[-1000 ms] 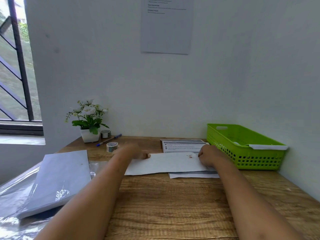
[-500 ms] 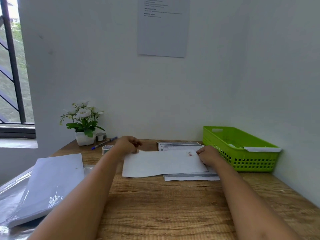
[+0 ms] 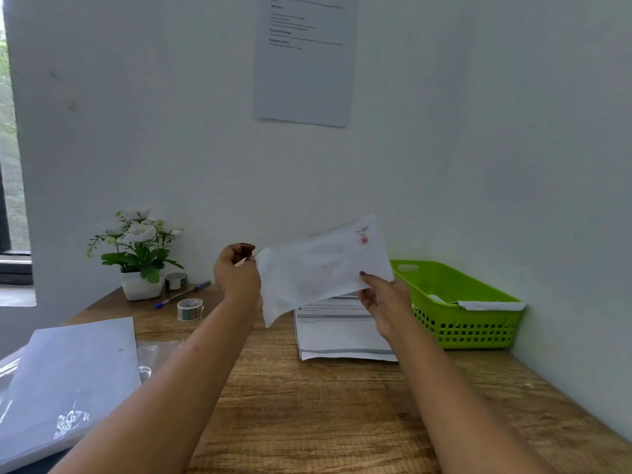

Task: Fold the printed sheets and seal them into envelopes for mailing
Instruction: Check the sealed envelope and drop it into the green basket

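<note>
Head view: gripping envelope [image 3: 321, 268] at both ends, clear of the counter [image 3: 325, 422]. Pinched at the upper left corner by left hand [image 3: 237, 273], fingers curled. Held at the lower right edge by right hand [image 3: 384, 302], thumb on the near face, fingers behind. Hands apart, one per end. Tilted, right end higher, with a small red mark near the upper right corner. Cannot tell whether filled or sealed, as the flap side is not shown.

Directly below, flat on the counter: sheets [image 3: 342, 333], unfolded, print up, more than one judging by the offset edges. Just right of these, against the wall: basket [image 3: 461, 331], with a white piece [image 3: 489, 305] lying over its right rim, probably a finished envelope. Left of the hands: tape [image 3: 189, 308], pen [image 3: 181, 295], plant [image 3: 140, 248]. At near left: pile [image 3: 75, 371] on clear wrap.

Progress, as judged: early to middle.
- Done: probably one envelope, deposited in the basket.
- In hand: one envelope, stage unclear.
- Left: fold the sheets on the counter, insert, seal, place in the basket.
</note>
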Demonstrator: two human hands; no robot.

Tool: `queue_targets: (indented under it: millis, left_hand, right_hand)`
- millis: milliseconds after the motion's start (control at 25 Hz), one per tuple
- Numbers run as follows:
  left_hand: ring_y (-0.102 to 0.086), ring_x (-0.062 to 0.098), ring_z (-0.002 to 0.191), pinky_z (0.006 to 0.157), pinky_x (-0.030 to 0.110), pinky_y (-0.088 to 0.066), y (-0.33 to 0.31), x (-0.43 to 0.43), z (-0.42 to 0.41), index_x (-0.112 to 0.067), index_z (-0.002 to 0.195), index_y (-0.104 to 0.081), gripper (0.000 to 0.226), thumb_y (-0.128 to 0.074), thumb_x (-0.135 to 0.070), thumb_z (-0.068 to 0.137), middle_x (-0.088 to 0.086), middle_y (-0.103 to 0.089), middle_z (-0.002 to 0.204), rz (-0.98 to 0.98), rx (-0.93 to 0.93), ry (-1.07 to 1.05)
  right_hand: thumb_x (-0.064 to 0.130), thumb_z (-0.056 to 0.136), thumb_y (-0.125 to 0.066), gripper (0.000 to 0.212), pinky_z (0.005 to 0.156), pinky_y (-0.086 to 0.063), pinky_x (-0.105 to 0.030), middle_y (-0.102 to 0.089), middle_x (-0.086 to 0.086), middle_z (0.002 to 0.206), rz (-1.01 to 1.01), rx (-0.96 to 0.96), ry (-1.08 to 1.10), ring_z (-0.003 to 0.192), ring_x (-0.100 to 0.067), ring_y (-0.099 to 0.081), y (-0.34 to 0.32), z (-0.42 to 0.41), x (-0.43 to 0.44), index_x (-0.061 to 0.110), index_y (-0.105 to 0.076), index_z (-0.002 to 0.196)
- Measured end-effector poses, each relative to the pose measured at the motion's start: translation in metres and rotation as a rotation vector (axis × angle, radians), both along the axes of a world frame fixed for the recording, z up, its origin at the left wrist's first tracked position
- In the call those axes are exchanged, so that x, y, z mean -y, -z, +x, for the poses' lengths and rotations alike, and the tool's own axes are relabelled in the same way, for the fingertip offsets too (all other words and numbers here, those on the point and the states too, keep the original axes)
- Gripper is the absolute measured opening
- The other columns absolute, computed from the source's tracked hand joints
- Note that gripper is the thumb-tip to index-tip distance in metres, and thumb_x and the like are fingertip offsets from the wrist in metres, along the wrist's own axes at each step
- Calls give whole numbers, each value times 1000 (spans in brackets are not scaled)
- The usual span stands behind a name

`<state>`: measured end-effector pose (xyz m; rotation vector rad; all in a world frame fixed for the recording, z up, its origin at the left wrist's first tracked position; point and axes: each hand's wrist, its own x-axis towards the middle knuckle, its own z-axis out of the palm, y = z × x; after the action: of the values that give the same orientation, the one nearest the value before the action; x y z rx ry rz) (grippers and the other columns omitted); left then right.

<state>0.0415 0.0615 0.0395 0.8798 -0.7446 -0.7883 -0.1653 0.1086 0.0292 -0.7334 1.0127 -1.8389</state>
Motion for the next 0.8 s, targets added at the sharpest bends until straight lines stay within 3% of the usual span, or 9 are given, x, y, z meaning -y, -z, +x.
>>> queue_targets:
  millis: [120,280,440,640,800]
  left_hand:
    - [-56,20,88,75,29,-50,-9,-8,-4,-22,77,-60,38,-46,13,86,6,-61,96,-4,-37,52]
    - [-50,20,81,58,23,-42,-2,-28,-36,-18,74,-55,42,-35,17,85,8,-57,94,4,20,93]
    - [-52,23,79,55,26,-43,13,-36,-65,-18,80,-58,40,-35,13,89,12,-60,103,37,147,293]
    - [-57,23,89,78,33,-55,8,-47,-70,-10,89,-60,24,-46,9,92,10,-57,103,77,227,679]
    - [-63,20,96,75,21,-58,-1,-58,-76,-6,98,-66,21,-58,9,87,11,-58,113,50,292,888]
  right_hand:
    - [0,84,-66,46,54,-51,-23,-66,-9,90,-53,119,-81,72,-17,-62,-5,-8,-5,12,-51,125]
    - [15,91,-60,33,68,-55,-38,-64,-8,106,87,-175,-434,90,-27,-64,-4,9,-14,20,-51,122]
    - [-2,88,-58,54,73,-57,-48,-59,-10,129,-30,-114,-435,109,-33,-61,-3,10,-6,23,-42,133]
    - [-5,87,-60,52,50,-55,-31,-59,-15,126,10,-130,-227,92,-28,-63,-12,-15,-11,14,-42,132]
    - [4,87,-60,35,62,-58,-37,-67,-16,103,19,-36,-246,85,-30,-64,-26,-48,-28,6,-54,122]
